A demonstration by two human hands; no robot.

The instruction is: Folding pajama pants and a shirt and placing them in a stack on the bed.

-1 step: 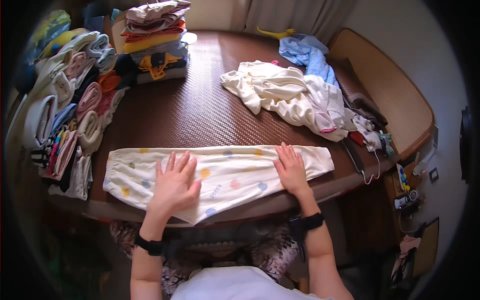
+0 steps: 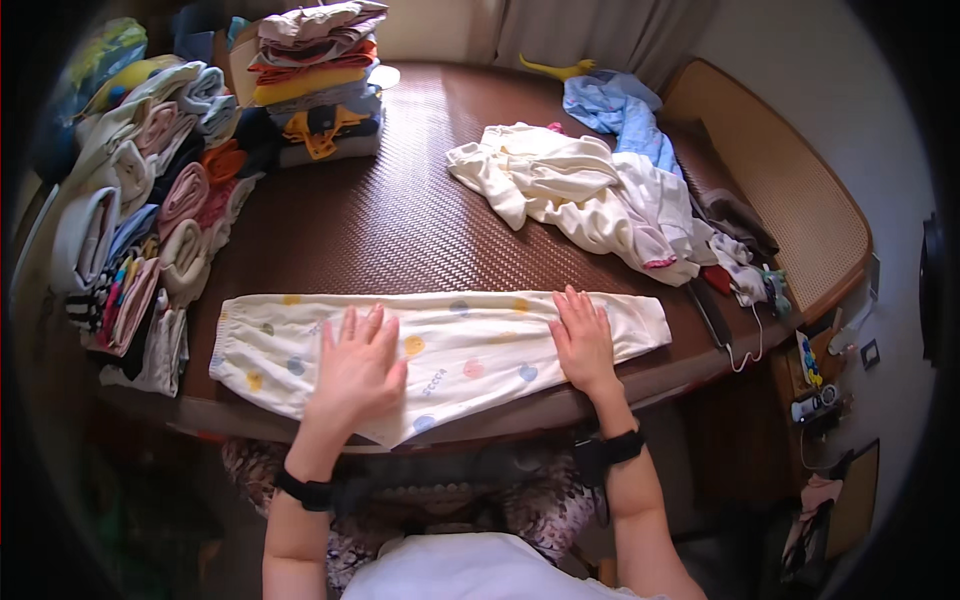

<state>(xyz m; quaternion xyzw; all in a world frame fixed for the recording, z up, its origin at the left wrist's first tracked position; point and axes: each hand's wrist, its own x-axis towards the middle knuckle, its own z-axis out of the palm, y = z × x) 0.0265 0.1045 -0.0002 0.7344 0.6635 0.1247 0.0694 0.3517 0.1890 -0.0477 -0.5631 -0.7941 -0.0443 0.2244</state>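
A cream pair of small trousers with coloured dots (image 2: 460,345) lies flat and stretched left to right along the near edge of the brown woven table (image 2: 400,220). My left hand (image 2: 357,370) rests palm down on its left half, fingers spread. My right hand (image 2: 582,340) presses flat on its right half, near the cuffs. Neither hand grips anything. Both wrists wear black bands.
A heap of unfolded white and cream clothes (image 2: 580,195) lies at the right, with a blue garment (image 2: 615,110) behind it. Rolled clothes (image 2: 150,220) line the left edge. A folded stack (image 2: 315,80) stands at the back left. A cable and small items (image 2: 745,290) sit at the right rim.
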